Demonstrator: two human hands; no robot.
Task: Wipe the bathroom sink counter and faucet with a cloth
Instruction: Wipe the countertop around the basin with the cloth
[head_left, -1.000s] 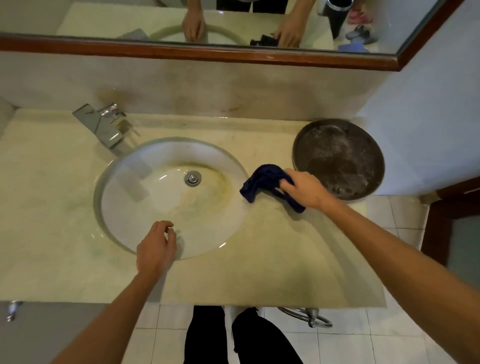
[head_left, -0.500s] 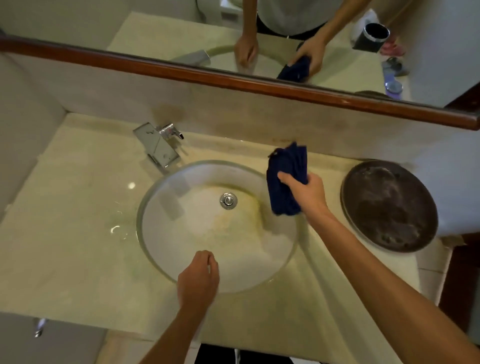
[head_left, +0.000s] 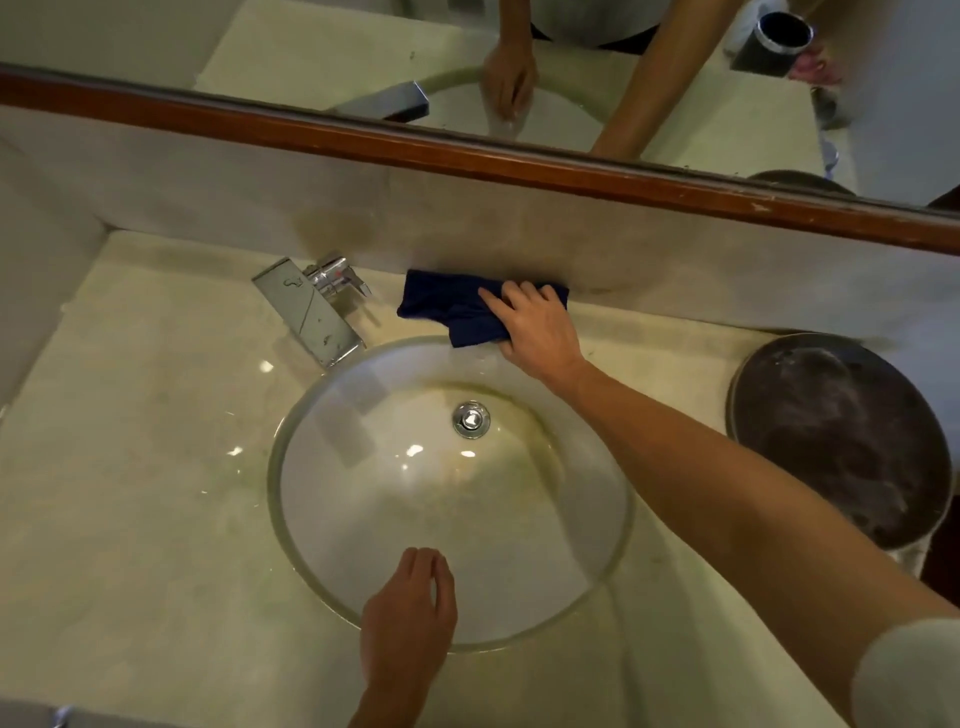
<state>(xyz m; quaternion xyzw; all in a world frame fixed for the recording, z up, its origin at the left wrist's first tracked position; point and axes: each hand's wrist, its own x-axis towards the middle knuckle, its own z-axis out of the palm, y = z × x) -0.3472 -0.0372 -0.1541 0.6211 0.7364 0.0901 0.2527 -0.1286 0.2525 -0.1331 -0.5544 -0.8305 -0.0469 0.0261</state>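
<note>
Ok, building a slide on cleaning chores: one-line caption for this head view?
Right hand presses a dark blue cloth on the pale marble counter behind the round white sink.

No readable text, label, brand or number anywhere. Faucet (head_left: 311, 312) at counter's back edge: chrome, small dark marks on flat spout, too blurred to read as letters. Tiny red speck on faucet handle, meaning unclear. Dark blue cloth (head_left: 447, 306): plain, no tag showing. Round dark tray (head_left: 841, 441) at counter's right edge: only smudges, no print.
</note>
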